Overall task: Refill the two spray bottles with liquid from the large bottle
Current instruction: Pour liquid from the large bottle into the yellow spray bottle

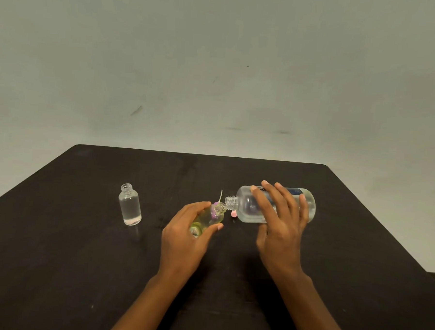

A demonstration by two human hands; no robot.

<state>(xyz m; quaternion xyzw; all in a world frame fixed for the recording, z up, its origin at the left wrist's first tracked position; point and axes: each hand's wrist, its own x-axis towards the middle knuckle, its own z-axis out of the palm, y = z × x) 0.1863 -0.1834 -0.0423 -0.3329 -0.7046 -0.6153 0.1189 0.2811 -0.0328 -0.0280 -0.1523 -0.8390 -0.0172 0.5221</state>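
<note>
- Head view, centre of the frame: the right hand (281, 226) grips the large bottle (249, 207) with its fingers spread over the body; the bottle lies almost level above the table (80, 258), its uncapped neck pointing toward the left of the frame
- Just left of that neck, the left hand (185, 231) is curled round the tilted spray bottle (208, 218), thumb on the near side; its open mouth meets the large bottle's neck; the contents look faintly yellow
- Left of centre, well apart from both hands, the standing spray bottle (130, 205) is upright on the table, uncapped, and holds clear liquid most of the way up
- A small pink cap (233, 213) shows just under the large bottle's neck; a thin dip tube (220, 196) rises behind the two mouths; whether liquid is flowing cannot be told
- Judgement: the pour into the second spray bottle is in hand; next calls for keeping the mouths aligned, tipping gently, then righting the large bottle before the small one overflows
</note>
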